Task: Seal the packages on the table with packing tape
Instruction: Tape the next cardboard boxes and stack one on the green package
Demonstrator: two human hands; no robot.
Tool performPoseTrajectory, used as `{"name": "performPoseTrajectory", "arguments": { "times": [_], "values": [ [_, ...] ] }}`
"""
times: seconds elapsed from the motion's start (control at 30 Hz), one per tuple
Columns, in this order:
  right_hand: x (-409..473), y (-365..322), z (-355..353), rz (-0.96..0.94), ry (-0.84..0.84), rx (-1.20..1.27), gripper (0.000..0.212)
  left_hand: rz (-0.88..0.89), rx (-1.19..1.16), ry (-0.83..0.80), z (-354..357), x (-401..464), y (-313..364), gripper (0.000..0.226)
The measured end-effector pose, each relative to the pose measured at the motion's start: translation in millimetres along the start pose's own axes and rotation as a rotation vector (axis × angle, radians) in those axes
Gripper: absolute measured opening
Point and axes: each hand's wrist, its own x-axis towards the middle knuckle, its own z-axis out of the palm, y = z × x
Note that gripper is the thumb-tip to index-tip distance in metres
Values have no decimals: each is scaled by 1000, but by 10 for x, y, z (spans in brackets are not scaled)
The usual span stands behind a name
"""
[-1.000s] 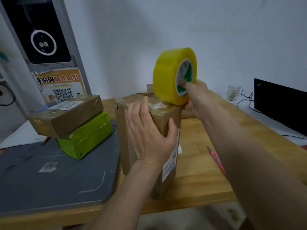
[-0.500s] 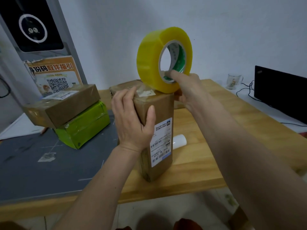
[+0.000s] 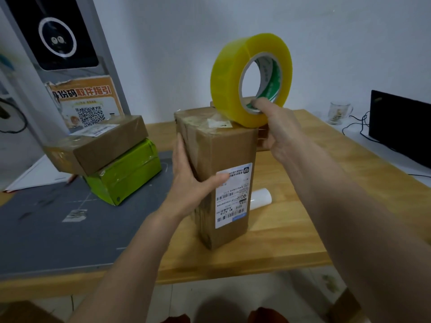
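Head view: a tall brown cardboard package point(image 3: 217, 173) stands upright on the wooden table point(image 3: 303, 206), near its front edge, with a white shipping label point(image 3: 233, 194) on the side facing the camera. The left hand point(image 3: 189, 176) clasps the package at a vertical corner, fingers flat along the left face, thumb across the front face touching the label. A yellow roll of packing tape point(image 3: 235, 82) stands on edge on the package's top, at the right rear corner. The right hand point(image 3: 279, 129) holds the roll, one finger hooked into the core; the remaining fingers are hidden behind the package. The hands are apart. To the left, a brown box point(image 3: 105, 148) rests on a green package point(image 3: 126, 178), both on a grey mat point(image 3: 58, 229). A white cylinder point(image 3: 261, 198) lies behind the tall package.
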Motion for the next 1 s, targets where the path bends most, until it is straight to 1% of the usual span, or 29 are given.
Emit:
{"name": "performPoseTrajectory", "arguments": {
  "times": [0.03,0.07,0.13,0.17,0.2,0.27,0.33,0.4,0.47,0.53,0.6,0.67,0.7,0.73,0.8,0.87,1.0],
  "values": [
    [5,0,-6,-2,8,7,38,6,69,-35,-56,18,-9,147],
    [10,1,-7,-9,11,15,35,26,123,-34,-99,49,12,148],
    [14,3,11,-35,10,18,28,73,163,22,-152,141,125,144],
    [11,3,24,-63,10,0,22,91,159,36,-169,196,201,139],
    [8,0,36,-99,15,-30,15,108,150,32,-183,249,266,129],
    [4,-27,42,-165,22,-77,7,143,137,6,-211,301,334,102],
    [12,-57,22,-151,0,-38,11,147,98,-32,-275,308,315,91],
    [18,-38,-25,-39,-46,97,22,137,63,-75,-355,311,279,85],
    [12,18,-73,75,-92,263,29,127,63,-109,-426,349,271,81],
    [7,60,-109,140,-113,366,31,116,40,-162,-471,395,277,89],
    [21,73,-137,156,-128,389,33,90,-61,-217,-486,408,254,114],
    [25,92,-158,163,-113,374,34,-45,-217,-267,-483,397,159,144],
    [17,108,-162,166,-101,363,34,-124,-252,-305,-479,367,90,155],
    [10,127,-168,170,-88,351,33,-184,-243,-352,-470,327,13,162],
    [2,172,-191,188,-71,335,33,-260,-163,-443,-429,244,-131,164],
    [-9,214,-214,232,-87,333,36,-306,-115,-469,-377,180,-242,163],
    [-20,257,-243,256,-79,395,44,-268,-101,-364,-299,173,-278,158]
  ]
}}
